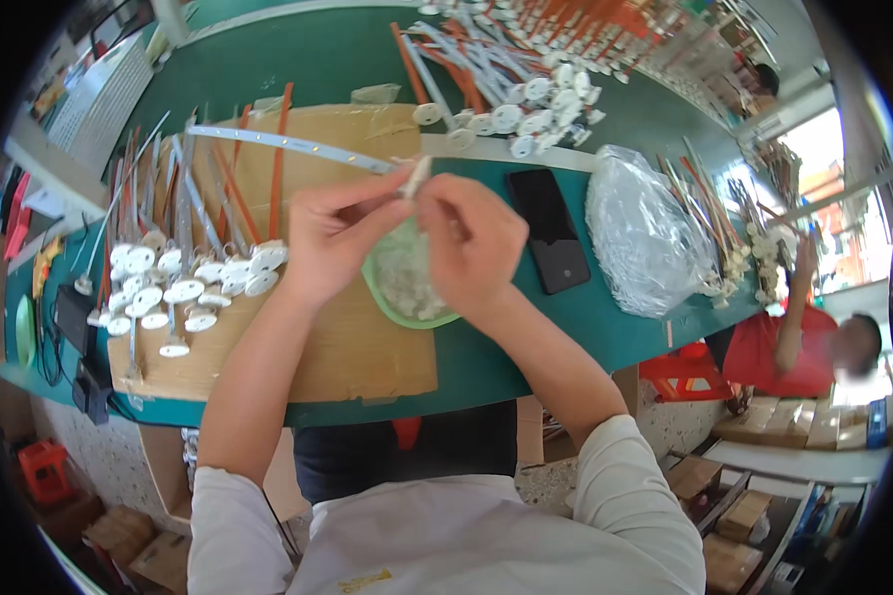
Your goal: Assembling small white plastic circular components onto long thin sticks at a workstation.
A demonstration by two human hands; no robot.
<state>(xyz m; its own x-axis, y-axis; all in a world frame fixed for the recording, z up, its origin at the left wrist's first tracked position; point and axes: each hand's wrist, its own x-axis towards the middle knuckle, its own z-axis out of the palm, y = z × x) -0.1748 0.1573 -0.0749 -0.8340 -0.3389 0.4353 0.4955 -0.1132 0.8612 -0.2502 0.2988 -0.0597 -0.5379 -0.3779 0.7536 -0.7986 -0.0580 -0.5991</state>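
Note:
A pale LED strip point(298, 146) with small yellowish dots runs leftward from between my two hands. At its right end is a small white disc point(419, 178), seen almost edge-on. My left hand point(332, 233) pinches the strip's end by the disc with thumb and fingers. Curled fingers of my right hand point(474, 243) press at the disc's right side; their tips are partly hidden. Under both hands stands a light green bowl point(370, 281) with small whitish translucent pieces point(407, 283) in it, partly covered by the right hand.
A cardboard sheet point(367, 357) carries several strips with white discs point(184, 291) on the left. More strips point(526, 99) lie at the back. A black phone point(548, 230) and clear plastic bag point(645, 233) are to the right. A person in red point(804, 352) is far right.

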